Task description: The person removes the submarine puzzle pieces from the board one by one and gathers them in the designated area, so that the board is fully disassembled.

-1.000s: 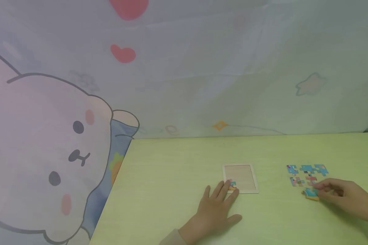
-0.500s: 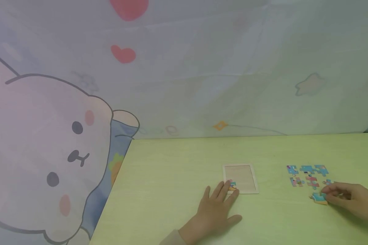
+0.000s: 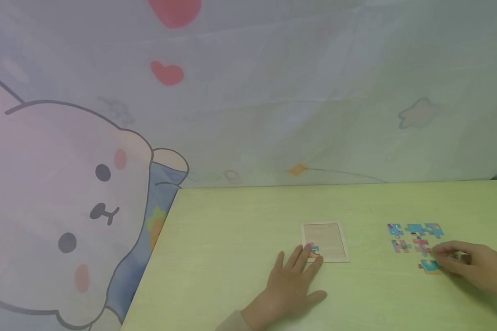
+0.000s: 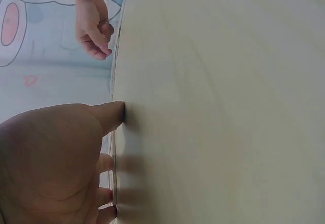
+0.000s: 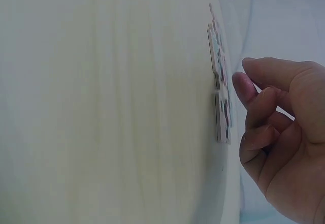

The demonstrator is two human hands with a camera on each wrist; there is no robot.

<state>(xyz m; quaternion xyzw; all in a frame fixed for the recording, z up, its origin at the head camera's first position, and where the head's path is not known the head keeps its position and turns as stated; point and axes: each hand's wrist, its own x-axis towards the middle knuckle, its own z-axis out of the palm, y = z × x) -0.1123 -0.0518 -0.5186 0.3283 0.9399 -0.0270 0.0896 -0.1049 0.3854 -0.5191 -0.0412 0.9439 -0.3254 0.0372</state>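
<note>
My left hand (image 3: pixel 287 285) lies flat with spread fingers at the lower left corner of a square wooden puzzle frame (image 3: pixel 345 241). Its fingertips touch the frame and a small colourful jigsaw piece (image 3: pixel 314 251) in that corner, partly covering the piece. In the left wrist view the thumb (image 4: pixel 109 116) rests on the table. My right hand (image 3: pixel 474 266) hovers beside the loose jigsaw pieces, above a blue piece with an orange edge (image 3: pixel 429 266). The right wrist view shows its fingers bent, thumb and forefinger slightly apart, nothing visible between them.
Several loose jigsaw pieces (image 3: pixel 415 229) lie in rough rows right of the frame, on a pale green-yellow table (image 3: pixel 232 230). Part of the group is hidden by the right hand. Behind the table hangs a cloth (image 3: pixel 252 92) printed with a cartoon animal and hearts.
The right hand moved the blue-and-orange piece to the right, let go of it and rose slightly away to the upper left. The left hand has stayed still on the frame.
</note>
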